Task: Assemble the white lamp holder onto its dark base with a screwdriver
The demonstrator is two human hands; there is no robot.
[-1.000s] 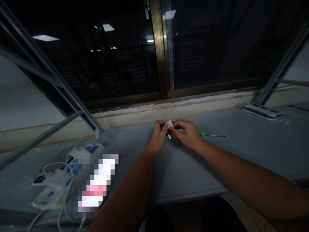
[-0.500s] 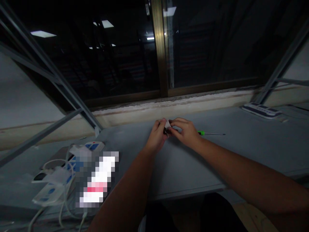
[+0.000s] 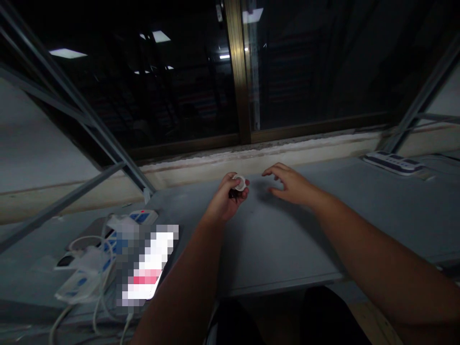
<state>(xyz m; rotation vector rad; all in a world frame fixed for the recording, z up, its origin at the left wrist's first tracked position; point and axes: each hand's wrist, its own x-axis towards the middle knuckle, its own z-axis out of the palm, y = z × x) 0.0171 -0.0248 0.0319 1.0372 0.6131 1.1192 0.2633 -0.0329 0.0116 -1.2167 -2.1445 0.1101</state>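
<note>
My left hand (image 3: 227,197) is closed around a small white round part (image 3: 239,182) with something dark beneath it, held just above the grey table (image 3: 273,249) near its far edge. My right hand (image 3: 290,184) hovers a short way to the right of it, fingers spread and curved, holding nothing. The green-handled screwdriver seen earlier is hidden behind my right hand.
A window sill and dark window run along the far side. White and blue power strips (image 3: 108,249) with tangled cords lie at the left, beside a blurred-out patch. Another power strip (image 3: 393,163) lies at the far right. Metal frame bars slant on both sides.
My right hand has let go of the small part and pulled away to the right, opening. My left hand keeps the part, now showing a white round face.
</note>
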